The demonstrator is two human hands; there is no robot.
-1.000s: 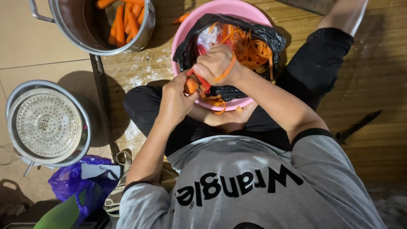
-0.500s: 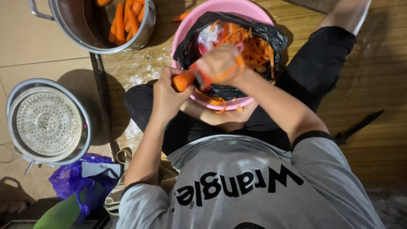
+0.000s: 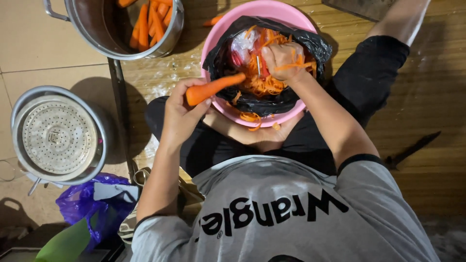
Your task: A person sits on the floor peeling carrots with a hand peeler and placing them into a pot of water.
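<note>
Left hand (image 3: 180, 112) raised w/ elbow bent, fingers clamped round the thick end of a peeled carrot (image 3: 213, 88); carrot tilts up-right, tip reaching over the near-left rim of the pink basin (image 3: 213, 39). Right hand (image 3: 284, 60) stretched fwd, forearm straight, over the basin's middle, fingers curled shut on a small peeler (image 3: 259, 65) w/ orange peel strips draped on the knuckles. Hands apart, carrot tip just left of the right hand, not touching. Basin lined w/ a black bag (image 3: 272, 99) full of peels. Steel pot (image 3: 124, 29) w/ more carrots at far left; steamer pot (image 3: 56, 136) on the floor, left.
</note>
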